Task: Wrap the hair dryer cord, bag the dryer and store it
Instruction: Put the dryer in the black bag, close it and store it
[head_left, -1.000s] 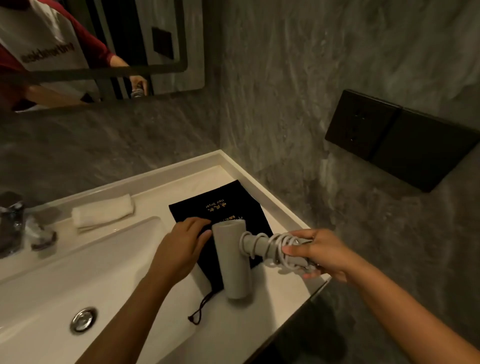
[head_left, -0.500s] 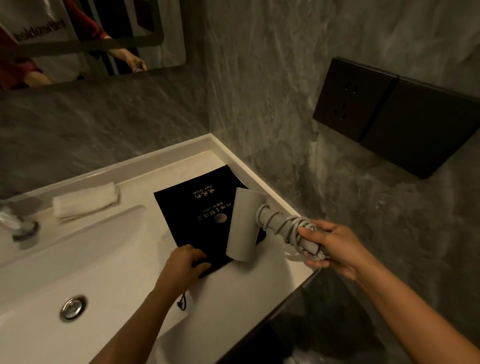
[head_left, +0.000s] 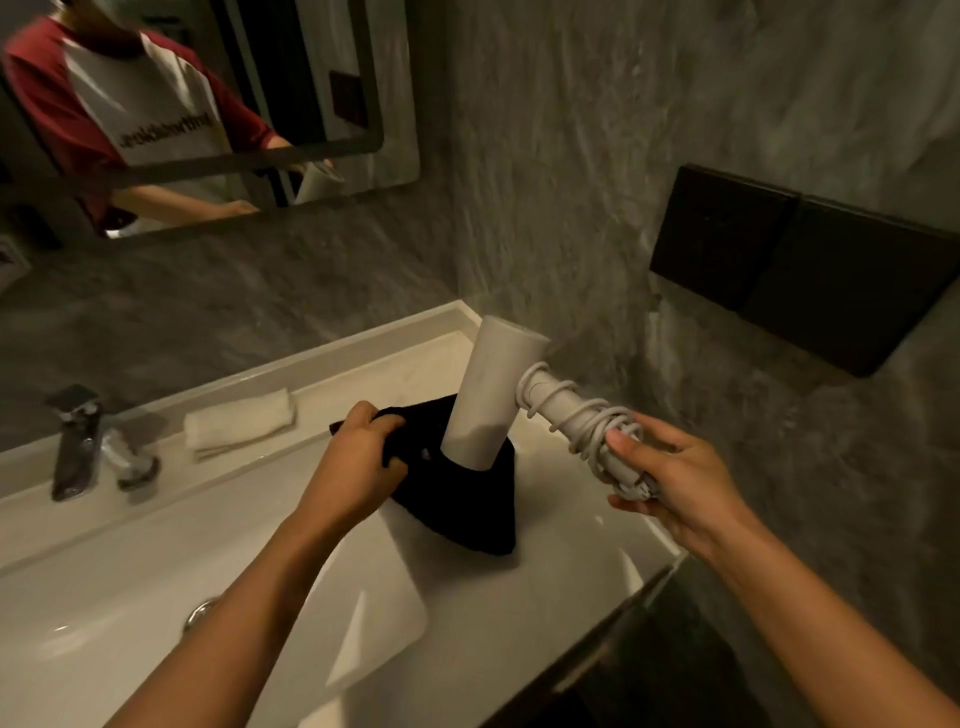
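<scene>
Clearly the bagging step is under way; the right hand (head_left: 670, 478) is closed around the handle of the hair dryer (head_left: 493, 395), fingers over the cord (head_left: 582, 421) coiled there, presumably so the loops cannot slip loose; the barrel points down, its lower end at or just inside the mouth of the black bag (head_left: 467, 499), which the left hand (head_left: 358, 457) pinches by its upper edge and lifts off the countertop (head_left: 597, 525), seemingly to keep the opening wide; how far the barrel has gone in I cannot tell; beside them lie a folded towel (head_left: 239, 423) and the tap (head_left: 78, 441), well clear; the wrapped handle, sticking out sideways, looks likeliest to snag on the bag's rim.
</scene>
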